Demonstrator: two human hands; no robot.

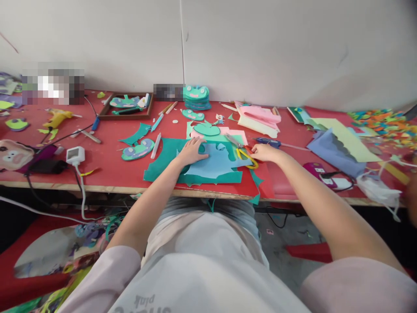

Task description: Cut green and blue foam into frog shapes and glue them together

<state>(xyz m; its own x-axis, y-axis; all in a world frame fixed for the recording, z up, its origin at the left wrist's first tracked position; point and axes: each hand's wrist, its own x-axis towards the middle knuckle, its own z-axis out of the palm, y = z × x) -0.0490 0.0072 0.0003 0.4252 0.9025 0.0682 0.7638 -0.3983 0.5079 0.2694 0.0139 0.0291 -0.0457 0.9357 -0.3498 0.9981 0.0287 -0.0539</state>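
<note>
My left hand (192,153) lies flat with its fingers spread on a light blue felt sheet (210,161) with cut-out edges. Beneath that sheet is a larger dark green felt sheet (156,169). My right hand (265,153) has its fingers curled at the handles of a pair of scissors (245,157) with yellow and orange-red grips. The scissor blades point away to the upper left, over pale green and pink felt. A green felt cut-out (206,129) lies just beyond my left hand.
Behind stand a stack of green frog-like felt faces (197,98) and a brown tray (125,114). At left lie a yellow glue gun (57,118) and a white cube plug (75,155). Folded pink felt (260,117), a blue glue gun (267,142) and a power strip (321,176) are right.
</note>
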